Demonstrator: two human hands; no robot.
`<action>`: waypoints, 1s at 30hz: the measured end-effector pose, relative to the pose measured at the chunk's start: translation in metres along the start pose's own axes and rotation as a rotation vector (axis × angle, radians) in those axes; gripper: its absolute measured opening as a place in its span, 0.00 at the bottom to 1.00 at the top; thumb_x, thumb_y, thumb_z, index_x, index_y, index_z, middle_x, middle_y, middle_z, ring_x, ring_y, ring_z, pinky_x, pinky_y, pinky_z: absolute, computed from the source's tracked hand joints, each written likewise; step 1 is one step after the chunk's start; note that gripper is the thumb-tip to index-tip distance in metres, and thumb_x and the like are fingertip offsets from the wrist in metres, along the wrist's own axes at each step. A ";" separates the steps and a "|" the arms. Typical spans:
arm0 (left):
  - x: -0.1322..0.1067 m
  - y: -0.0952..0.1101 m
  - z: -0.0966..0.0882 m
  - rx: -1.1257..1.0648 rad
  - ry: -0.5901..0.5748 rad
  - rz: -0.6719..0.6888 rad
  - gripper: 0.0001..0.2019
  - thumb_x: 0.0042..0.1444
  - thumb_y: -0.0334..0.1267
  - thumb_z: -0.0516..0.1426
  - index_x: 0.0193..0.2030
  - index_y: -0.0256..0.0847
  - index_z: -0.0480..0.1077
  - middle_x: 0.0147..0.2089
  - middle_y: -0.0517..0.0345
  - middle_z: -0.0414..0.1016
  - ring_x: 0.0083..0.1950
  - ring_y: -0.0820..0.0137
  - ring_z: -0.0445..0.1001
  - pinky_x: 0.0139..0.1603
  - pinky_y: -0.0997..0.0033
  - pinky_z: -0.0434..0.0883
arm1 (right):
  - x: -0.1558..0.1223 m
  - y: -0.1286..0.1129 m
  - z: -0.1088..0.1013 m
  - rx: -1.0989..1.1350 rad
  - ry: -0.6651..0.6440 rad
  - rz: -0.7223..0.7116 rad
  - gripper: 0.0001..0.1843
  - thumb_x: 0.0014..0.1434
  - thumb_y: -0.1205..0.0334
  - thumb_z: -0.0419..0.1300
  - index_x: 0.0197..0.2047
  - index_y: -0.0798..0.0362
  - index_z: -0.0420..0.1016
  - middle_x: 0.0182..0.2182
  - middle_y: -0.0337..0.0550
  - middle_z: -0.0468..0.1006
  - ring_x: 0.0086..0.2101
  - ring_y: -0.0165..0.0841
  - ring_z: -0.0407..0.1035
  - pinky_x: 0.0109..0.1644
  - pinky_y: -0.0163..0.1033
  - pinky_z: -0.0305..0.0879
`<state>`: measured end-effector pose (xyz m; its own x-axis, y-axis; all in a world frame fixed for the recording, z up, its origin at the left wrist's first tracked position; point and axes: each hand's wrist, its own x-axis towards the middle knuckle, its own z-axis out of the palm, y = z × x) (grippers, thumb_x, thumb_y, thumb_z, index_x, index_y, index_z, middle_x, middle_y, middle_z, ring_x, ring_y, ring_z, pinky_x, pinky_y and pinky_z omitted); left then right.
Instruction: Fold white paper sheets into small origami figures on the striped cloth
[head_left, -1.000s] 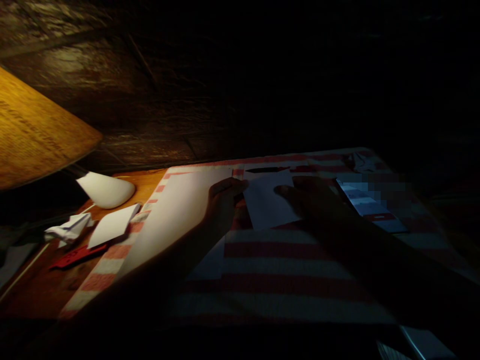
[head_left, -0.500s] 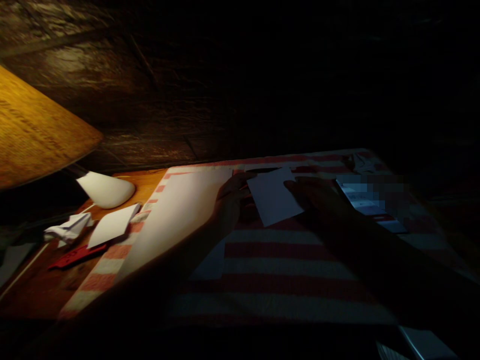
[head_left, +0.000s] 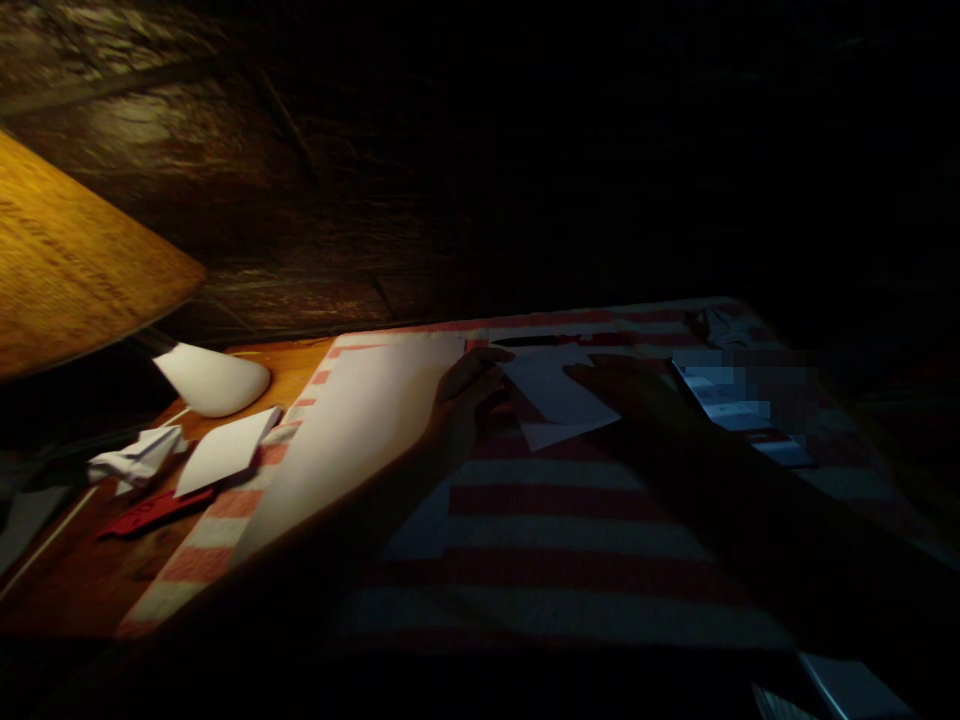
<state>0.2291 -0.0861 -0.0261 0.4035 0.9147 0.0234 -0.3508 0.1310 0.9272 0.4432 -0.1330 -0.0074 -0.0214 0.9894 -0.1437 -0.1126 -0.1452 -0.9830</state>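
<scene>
A small white sheet of paper (head_left: 556, 398) lies on the red-and-white striped cloth (head_left: 555, 520), with one flap lifted over its lower part. My right hand (head_left: 626, 395) rests on the paper's right edge and holds it. My left hand (head_left: 463, 400) touches the paper's left corner, fingers curled; whether it grips the paper I cannot tell. Both forearms are in deep shadow.
A large white sheet (head_left: 352, 430) lies left of my hands. At the left, on the wooden table, are a lamp shade (head_left: 67, 270), a white lamp base (head_left: 214, 380), a crumpled paper (head_left: 139, 455), a folded white paper (head_left: 225, 450) and a red strip (head_left: 154, 510). A blurred booklet (head_left: 739, 405) lies at the right.
The small paper has turned and tipped flatter, and part of it has folded over. My left hand slid from the paper's left edge down to its corner.
</scene>
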 end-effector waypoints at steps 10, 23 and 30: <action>0.007 -0.005 0.001 0.048 -0.004 0.100 0.13 0.47 0.30 0.61 0.41 0.42 0.74 0.40 0.57 0.75 0.39 0.69 0.73 0.38 0.73 0.71 | 0.001 -0.003 0.001 0.134 0.020 0.147 0.09 0.56 0.57 0.68 0.38 0.52 0.79 0.32 0.47 0.82 0.31 0.37 0.75 0.34 0.42 0.71; -0.002 -0.004 0.003 0.366 0.119 0.279 0.09 0.51 0.38 0.65 0.40 0.41 0.76 0.39 0.57 0.77 0.38 0.69 0.74 0.37 0.72 0.69 | 0.006 -0.008 -0.009 0.114 0.071 -0.005 0.13 0.55 0.59 0.70 0.44 0.49 0.79 0.40 0.46 0.82 0.38 0.38 0.77 0.40 0.43 0.73; -0.003 0.000 0.007 0.320 0.059 0.300 0.10 0.54 0.40 0.65 0.42 0.41 0.73 0.39 0.57 0.76 0.41 0.69 0.75 0.41 0.72 0.74 | 0.015 0.002 -0.019 -0.029 0.191 -0.139 0.17 0.52 0.59 0.70 0.47 0.49 0.78 0.36 0.40 0.80 0.32 0.33 0.74 0.33 0.38 0.69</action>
<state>0.2335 -0.0916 -0.0237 0.2717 0.9155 0.2968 -0.1619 -0.2605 0.9518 0.4612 -0.1187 -0.0135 0.1808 0.9833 -0.0230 -0.0724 -0.0100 -0.9973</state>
